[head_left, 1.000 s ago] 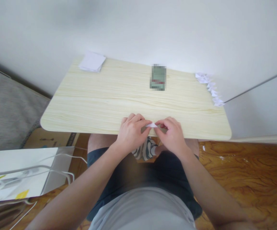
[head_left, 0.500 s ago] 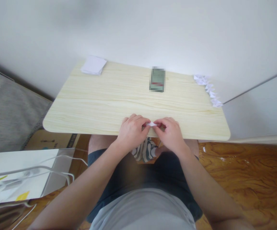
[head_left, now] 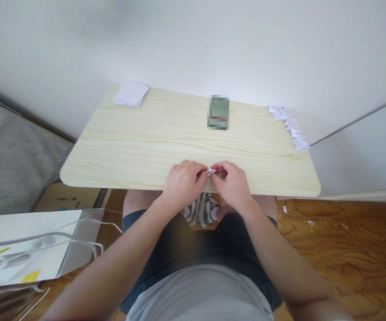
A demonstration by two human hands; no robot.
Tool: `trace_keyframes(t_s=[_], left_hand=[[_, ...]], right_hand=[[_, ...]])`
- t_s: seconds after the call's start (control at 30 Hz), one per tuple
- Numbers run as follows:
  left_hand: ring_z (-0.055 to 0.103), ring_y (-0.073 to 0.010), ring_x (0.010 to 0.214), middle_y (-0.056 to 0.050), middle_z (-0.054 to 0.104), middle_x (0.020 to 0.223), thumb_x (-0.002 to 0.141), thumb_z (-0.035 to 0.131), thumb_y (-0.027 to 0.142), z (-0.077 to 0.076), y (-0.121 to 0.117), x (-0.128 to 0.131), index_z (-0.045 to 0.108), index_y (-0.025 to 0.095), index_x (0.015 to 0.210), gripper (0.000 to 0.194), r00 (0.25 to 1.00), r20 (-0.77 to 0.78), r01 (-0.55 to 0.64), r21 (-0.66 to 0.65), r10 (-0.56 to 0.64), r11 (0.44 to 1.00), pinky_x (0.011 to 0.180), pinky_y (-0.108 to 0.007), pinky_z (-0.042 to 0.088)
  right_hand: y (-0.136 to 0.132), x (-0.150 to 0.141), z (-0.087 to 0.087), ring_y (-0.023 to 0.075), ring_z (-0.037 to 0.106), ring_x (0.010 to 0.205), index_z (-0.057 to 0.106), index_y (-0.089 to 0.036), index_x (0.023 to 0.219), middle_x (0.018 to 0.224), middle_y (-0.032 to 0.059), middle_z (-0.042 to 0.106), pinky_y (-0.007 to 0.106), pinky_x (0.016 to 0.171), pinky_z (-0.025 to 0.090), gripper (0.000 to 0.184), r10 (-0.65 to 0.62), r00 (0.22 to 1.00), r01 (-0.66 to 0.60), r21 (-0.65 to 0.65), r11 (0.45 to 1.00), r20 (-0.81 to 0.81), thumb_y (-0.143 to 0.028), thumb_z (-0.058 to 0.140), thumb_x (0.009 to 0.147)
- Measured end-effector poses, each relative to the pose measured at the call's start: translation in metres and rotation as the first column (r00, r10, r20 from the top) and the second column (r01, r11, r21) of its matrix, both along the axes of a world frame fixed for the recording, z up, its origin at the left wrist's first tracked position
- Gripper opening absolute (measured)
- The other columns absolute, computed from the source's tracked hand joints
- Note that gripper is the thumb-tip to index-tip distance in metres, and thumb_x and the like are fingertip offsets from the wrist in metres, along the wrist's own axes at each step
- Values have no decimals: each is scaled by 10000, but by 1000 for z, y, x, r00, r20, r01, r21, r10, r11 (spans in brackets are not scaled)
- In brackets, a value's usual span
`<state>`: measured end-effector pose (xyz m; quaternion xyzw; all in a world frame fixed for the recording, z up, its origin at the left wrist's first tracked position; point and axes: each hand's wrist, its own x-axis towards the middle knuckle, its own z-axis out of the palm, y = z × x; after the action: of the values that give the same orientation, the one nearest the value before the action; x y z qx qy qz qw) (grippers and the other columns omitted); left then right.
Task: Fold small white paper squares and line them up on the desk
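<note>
A small folded piece of white paper (head_left: 210, 172) is pinched between my two hands, just above the table's near edge. My left hand (head_left: 184, 180) closes thumb and forefinger on its left side. On the other side, the thumb and fingertips of my right hand (head_left: 230, 182) grip the paper's right end. My fingers cover part of the paper, so its full shape is hidden. Several folded white paper pieces (head_left: 292, 128) lie in a row along the table's right side. A stack of white paper sheets (head_left: 131, 93) rests at the back left.
The pale wooden table (head_left: 139, 142) stands against a white wall. A pixelated greenish rectangular object (head_left: 219, 113) lies at its back middle. Left of my legs are a white box (head_left: 55, 223) with cables over it and a cardboard box (head_left: 69, 196). Paper scraps dot the wooden floor (head_left: 346, 254).
My right hand has shifted slightly left, closer to my left hand. Less of the folded paper shows between the fingers, and its angle has changed a little.
</note>
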<state>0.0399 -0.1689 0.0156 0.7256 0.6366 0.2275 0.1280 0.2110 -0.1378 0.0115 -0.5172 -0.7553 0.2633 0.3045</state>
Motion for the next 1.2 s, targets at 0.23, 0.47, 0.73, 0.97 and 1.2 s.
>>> trace_keyframes(t_s=[0.23,0.47,0.73,0.97,1.2], left_hand=[[639,-258,878,-55,725,866,956,552,317,-3,4,3,699,228,965,172,998,0,-70,38,70,997,798,-391,418],[632,-248,865,-59,701,850,956,542,308,-6,5,7,668,216,951,156,990,85,-123,78,116,989,804,-380,431],[572,-145,698,15,650,795,939,553,299,0,9,12,621,229,989,109,880,465,-106,-12,99,994,655,-275,417],[554,-144,724,10,607,789,888,558,218,-1,15,8,623,206,922,74,760,648,-35,-27,44,999,679,-275,433],[580,-163,776,-16,647,848,887,565,244,0,16,1,646,202,909,94,771,636,28,-53,12,998,734,-299,472]], right_hand=[[-3,-8,-4,236,642,865,692,-252,926,898,22,748,381,814,482,52,-59,998,58,56,997,2,-283,668,892],[-5,-5,-3,233,679,897,689,-285,1053,949,18,766,395,883,502,140,-13,994,13,0,1000,-111,-325,582,973],[3,-4,-5,215,726,908,681,-259,1035,970,26,773,359,856,547,147,-21,917,-27,-114,993,-397,-319,567,965],[10,1,-2,207,712,868,767,-240,942,923,18,781,344,826,549,140,-46,878,-50,-187,981,-477,-266,644,882],[12,1,-1,193,676,760,770,-228,888,843,25,762,341,755,543,125,-65,893,-29,-202,979,-446,-329,726,830]])
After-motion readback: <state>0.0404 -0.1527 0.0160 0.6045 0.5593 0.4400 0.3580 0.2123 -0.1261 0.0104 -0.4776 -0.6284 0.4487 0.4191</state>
